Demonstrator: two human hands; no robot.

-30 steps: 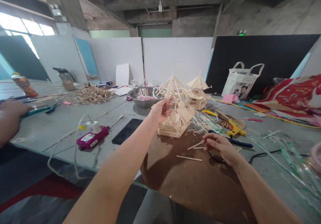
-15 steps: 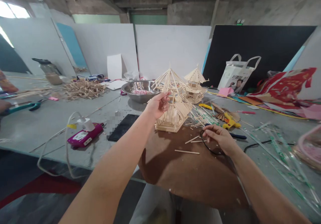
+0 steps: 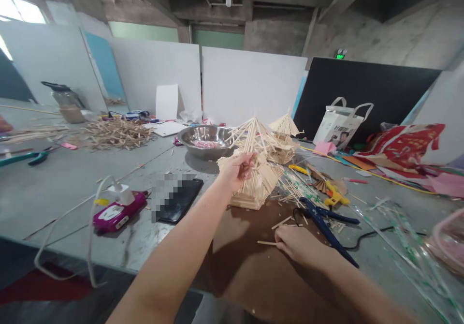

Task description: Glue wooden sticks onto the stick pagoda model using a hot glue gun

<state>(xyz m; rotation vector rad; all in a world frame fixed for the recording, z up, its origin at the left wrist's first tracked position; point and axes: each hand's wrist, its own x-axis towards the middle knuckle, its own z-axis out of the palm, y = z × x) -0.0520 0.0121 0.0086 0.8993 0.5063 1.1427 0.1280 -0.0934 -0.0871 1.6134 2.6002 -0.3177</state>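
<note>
A tower model of thin wooden sticks (image 3: 258,181) stands at the far edge of a brown board (image 3: 239,266). My left hand (image 3: 235,169) is closed on the left edge of its roof, with stick ends between the fingers. My right hand (image 3: 295,244) rests on the board nearer to me, fingers drawn together on the end of a loose wooden stick (image 3: 266,243). More loose sticks (image 3: 286,221) lie just beyond it. A smaller finished stick pavilion (image 3: 284,138) stands behind the model.
Blue-handled cutters (image 3: 326,225) and a yellow glue gun (image 3: 334,196) lie right of my right hand. A steel bowl (image 3: 205,138), a black phone (image 3: 178,194), a pink power bank (image 3: 116,213) with white cable, a stick pile (image 3: 116,133) and a white bag (image 3: 339,125) sit around.
My right hand has drawn back toward me, from the sticks beside the cutters onto the single loose stick. My left hand stays on the model's roof, a little lower.
</note>
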